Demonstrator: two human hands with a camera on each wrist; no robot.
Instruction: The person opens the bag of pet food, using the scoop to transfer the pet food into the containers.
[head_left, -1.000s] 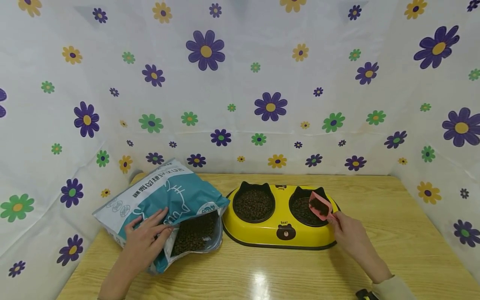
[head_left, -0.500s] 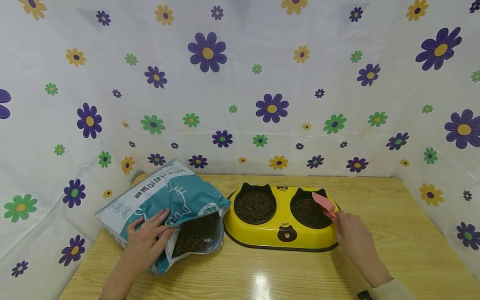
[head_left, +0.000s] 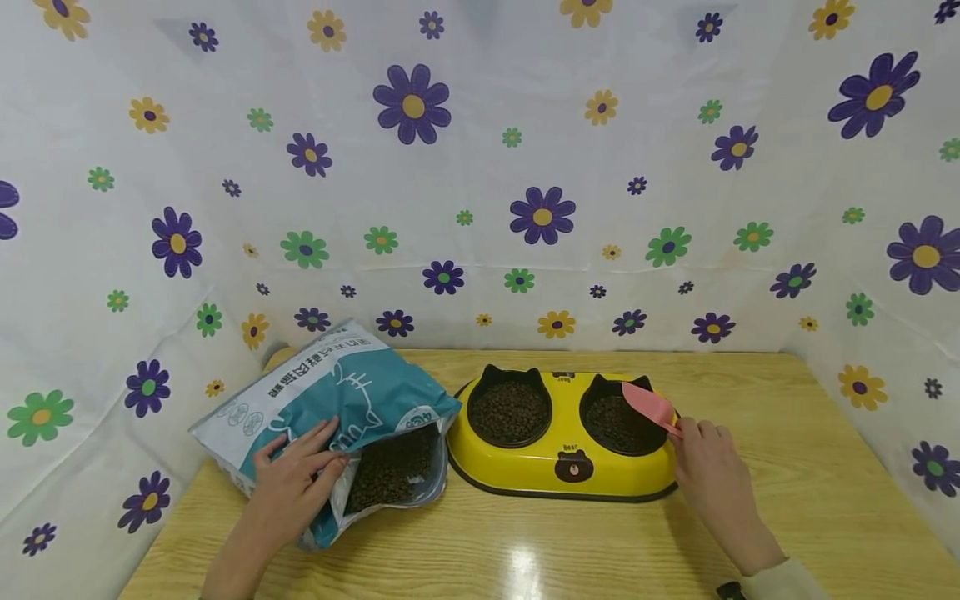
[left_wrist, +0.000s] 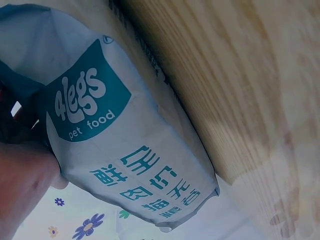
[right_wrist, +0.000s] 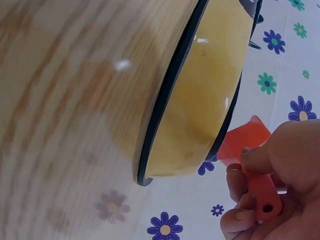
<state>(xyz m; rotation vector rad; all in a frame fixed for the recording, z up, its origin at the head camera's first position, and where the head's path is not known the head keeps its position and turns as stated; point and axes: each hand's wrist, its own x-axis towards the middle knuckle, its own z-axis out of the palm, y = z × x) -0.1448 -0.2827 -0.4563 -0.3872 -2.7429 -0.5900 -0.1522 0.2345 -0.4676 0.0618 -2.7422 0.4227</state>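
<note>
1. over the right bowl (head_left: pixel 611 388), the pink scoop (head_left: pixel 651 405) is tipped, its underside showing; the right grip (head_left: pixel 716 479) pinches its handle between thumb and curled fingers.
2. on the worktop (head_left: pixel 465 550), left of the yellow stand (head_left: pixel 630 477), the bag (head_left: pixel 375 383) lies on its side, mouth gaping, kibble (head_left: pixel 390 479) inside.
3. across the bag, the left grip (head_left: pixel 292 483) rests with fingers spread.
4. in the left bowl (head_left: pixel 513 379) too, kibble covers the bottom.

You're seeing black-edged yellow feeder (head_left: pixel 566 412), brown bear print (head_left: pixel 573 467). Left of feeder you're getting teal-white bag (head_left: pixel 322 392); over feeder's right end, pink scoop (head_left: pixel 651 407); under feeder, tan woodgrain table (head_left: pixel 585 542); behind feeder, white sheet (head_left: pixel 472 167), purple/green/yellow flowers (head_left: pixel 412 106).
</note>
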